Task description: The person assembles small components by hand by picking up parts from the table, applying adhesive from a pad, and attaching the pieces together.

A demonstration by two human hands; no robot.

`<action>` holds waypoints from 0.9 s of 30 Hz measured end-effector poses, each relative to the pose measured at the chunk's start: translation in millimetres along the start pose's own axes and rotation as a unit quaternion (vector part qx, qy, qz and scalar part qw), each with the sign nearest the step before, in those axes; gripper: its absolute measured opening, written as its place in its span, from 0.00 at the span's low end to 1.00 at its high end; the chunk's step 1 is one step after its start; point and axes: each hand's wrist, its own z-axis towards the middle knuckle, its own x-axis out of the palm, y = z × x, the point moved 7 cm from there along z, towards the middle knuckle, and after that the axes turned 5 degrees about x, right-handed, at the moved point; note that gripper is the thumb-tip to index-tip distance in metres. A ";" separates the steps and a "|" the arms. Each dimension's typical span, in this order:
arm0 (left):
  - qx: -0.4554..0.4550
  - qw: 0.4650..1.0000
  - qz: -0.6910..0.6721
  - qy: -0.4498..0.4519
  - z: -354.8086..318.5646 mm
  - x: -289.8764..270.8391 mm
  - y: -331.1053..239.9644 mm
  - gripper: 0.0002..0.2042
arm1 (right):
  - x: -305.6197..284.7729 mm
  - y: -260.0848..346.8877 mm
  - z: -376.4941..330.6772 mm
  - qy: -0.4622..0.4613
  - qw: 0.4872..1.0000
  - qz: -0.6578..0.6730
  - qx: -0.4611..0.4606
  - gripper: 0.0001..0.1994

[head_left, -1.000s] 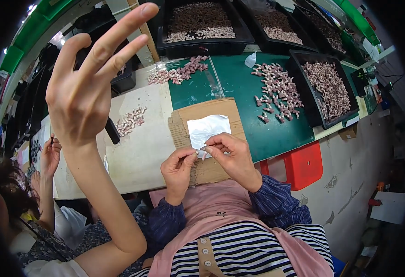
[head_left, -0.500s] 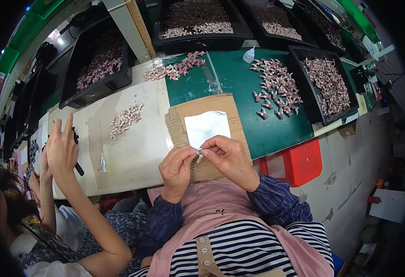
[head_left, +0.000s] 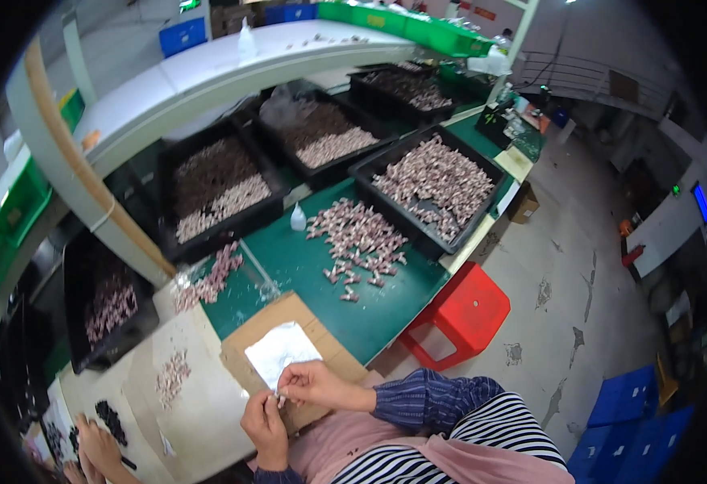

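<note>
My left hand [head_left: 265,426] and my right hand [head_left: 315,383] meet over the near edge of a piece of brown cardboard [head_left: 325,333]. Their fingertips pinch a small pale pinkish piece [head_left: 281,399] between them, mostly covered by the fingers. Just beyond the hands, a white sheet of paper [head_left: 277,348] lies on the cardboard. Farther right on the green mat [head_left: 289,262], many small pink-and-white pieces [head_left: 357,242] are spread in a loose heap. A smaller pile of pinkish pieces [head_left: 212,278] lies near the upright post.
Black trays [head_left: 430,189] of similar pieces line the back. A small white squeeze bottle [head_left: 298,218] stands before them. Another person's hands [head_left: 99,448] are at the lower left, beside dark pieces [head_left: 112,421]. A red stool [head_left: 470,315] is right of the table; a post [head_left: 95,169] rises left.
The view has swung right and upward, bringing in the shelf and floor. My hands stay together at the small piece. The other person's raised hand has come down toward the table.
</note>
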 end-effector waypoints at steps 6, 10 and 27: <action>0.040 0.998 0.051 0.017 2.0 2.6 -19.1 0.08 | -3.2 15.9 -6.9 -0.002 0.999 -0.050 0.012 0.05; 0.025 0.996 0.062 0.054 -5.4 10.7 -15.1 0.11 | -3.2 4.6 -10.4 0.013 0.998 -0.043 0.051 0.06; 0.109 0.990 0.036 0.079 2.1 40.3 -39.1 0.07 | -41.1 20.0 -37.1 -0.015 0.997 -0.030 0.074 0.06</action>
